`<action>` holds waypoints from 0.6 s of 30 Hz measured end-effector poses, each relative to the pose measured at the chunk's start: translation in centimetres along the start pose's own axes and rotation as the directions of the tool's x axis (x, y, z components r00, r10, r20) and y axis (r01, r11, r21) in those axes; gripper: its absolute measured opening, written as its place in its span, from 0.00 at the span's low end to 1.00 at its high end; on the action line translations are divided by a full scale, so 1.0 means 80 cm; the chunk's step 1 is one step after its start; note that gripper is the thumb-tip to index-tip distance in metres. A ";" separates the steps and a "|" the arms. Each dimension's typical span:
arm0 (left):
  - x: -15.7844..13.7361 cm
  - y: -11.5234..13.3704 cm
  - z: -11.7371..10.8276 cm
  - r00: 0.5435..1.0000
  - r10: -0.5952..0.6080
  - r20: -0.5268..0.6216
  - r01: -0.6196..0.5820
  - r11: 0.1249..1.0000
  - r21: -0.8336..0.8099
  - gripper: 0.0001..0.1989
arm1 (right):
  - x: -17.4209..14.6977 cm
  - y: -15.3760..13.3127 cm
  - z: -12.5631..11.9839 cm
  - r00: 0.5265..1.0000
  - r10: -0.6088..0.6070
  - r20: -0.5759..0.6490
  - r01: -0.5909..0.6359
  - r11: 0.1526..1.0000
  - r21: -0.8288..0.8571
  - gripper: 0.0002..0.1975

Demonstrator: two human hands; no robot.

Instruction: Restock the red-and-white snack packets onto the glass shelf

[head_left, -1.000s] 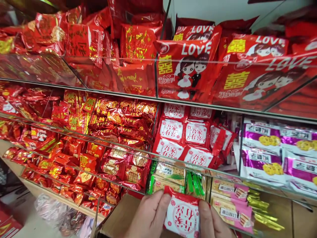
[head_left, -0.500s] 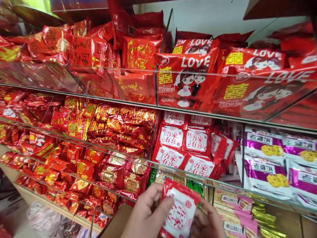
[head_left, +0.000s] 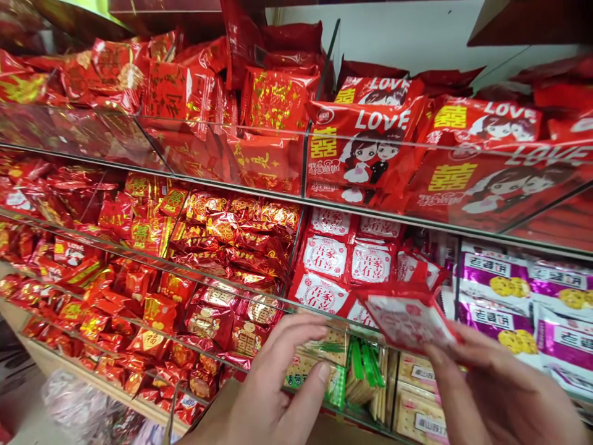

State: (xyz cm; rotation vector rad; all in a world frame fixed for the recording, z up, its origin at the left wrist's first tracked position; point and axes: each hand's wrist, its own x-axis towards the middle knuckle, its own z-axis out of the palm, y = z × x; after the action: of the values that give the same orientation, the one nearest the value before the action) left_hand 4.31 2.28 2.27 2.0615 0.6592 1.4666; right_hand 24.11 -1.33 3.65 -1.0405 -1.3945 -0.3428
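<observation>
My right hand [head_left: 500, 377] pinches a red-and-white snack packet [head_left: 407, 318] by its right end, between thumb and fingers. The packet is tilted and slightly blurred, in front of the middle shelf's edge. To its left, my left hand [head_left: 290, 377] is apart from it, thumb and fingers spread, holding nothing. Behind the held packet lie matching red-and-white packets [head_left: 323, 254] in rows in a shelf compartment; the held one hides part of the front row. Below, between my hands, are green-ended cracker packs [head_left: 364, 371].
Clear shelf dividers [head_left: 306, 154] and glass edges separate the goods. Large red LOVE packets [head_left: 370, 145] fill the upper shelf. Purple-and-white cookie packets [head_left: 493, 321] lie at right, red foil-wrapped sweets [head_left: 155, 321] at left. A clear plastic bag [head_left: 76, 402] lies at lower left.
My left hand has let go of the packet. My right hand has carried it up and to the right, tilting it towards the shelf. The view has shifted slightly.
</observation>
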 end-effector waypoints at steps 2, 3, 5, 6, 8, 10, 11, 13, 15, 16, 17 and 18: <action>0.018 0.005 -0.007 0.972 0.211 0.100 -0.230 0.940 0.252 0.20 | 0.039 0.005 -0.002 0.970 -0.224 0.090 0.240 0.939 -0.248 0.06; 0.028 0.007 -0.009 0.942 0.296 0.158 -0.333 0.882 0.334 0.21 | 0.056 0.006 0.000 0.945 -0.299 0.129 0.325 0.889 -0.322 0.05; 0.048 0.011 -0.007 0.894 0.374 0.245 -0.447 0.767 0.460 0.21 | 0.082 0.010 0.010 0.902 -0.392 0.183 0.432 0.829 -0.355 0.04; 0.058 0.014 -0.005 0.890 0.365 0.272 -0.455 0.720 0.524 0.21 | 0.091 0.013 0.016 0.884 -0.407 0.228 0.464 0.822 -0.331 0.04; 0.075 0.018 0.001 0.912 0.284 0.295 -0.409 0.643 0.647 0.22 | 0.103 0.022 0.025 0.864 -0.388 0.321 0.482 0.824 -0.300 0.05; 0.088 0.023 0.009 0.938 0.183 0.293 -0.343 0.590 0.731 0.23 | 0.110 0.032 0.029 0.845 -0.334 0.417 0.476 0.825 -0.305 0.06; 0.093 0.024 0.012 0.947 0.137 0.292 -0.316 0.576 0.754 0.24 | 0.112 0.036 0.029 0.839 -0.308 0.449 0.472 0.822 -0.319 0.05; 0.102 0.027 0.018 0.955 0.069 0.288 -0.275 0.568 0.776 0.24 | 0.115 0.042 0.027 0.830 -0.255 0.496 0.474 0.791 -0.387 0.05; 0.107 0.027 0.024 0.957 0.026 0.290 -0.253 0.566 0.784 0.24 | 0.116 0.045 0.024 0.833 -0.224 0.506 0.491 0.721 -0.489 0.06; 0.108 0.027 0.026 0.955 0.015 0.296 -0.252 0.568 0.784 0.24 | 0.116 0.046 0.023 0.833 -0.231 0.502 0.509 0.674 -0.535 0.08; 0.110 0.027 0.028 0.951 0.005 0.310 -0.257 0.572 0.779 0.23 | 0.116 0.046 0.023 0.829 -0.240 0.506 0.530 0.627 -0.571 0.09; 0.111 0.027 0.029 0.946 -0.003 0.324 -0.263 0.578 0.773 0.23 | 0.115 0.047 0.022 0.820 -0.249 0.515 0.551 0.587 -0.593 0.09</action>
State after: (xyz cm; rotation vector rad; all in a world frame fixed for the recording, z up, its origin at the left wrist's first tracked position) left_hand 9.35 6.14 9.21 3.0093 1.2421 0.9262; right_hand 27.73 5.42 10.22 -1.4711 -1.9297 -1.1816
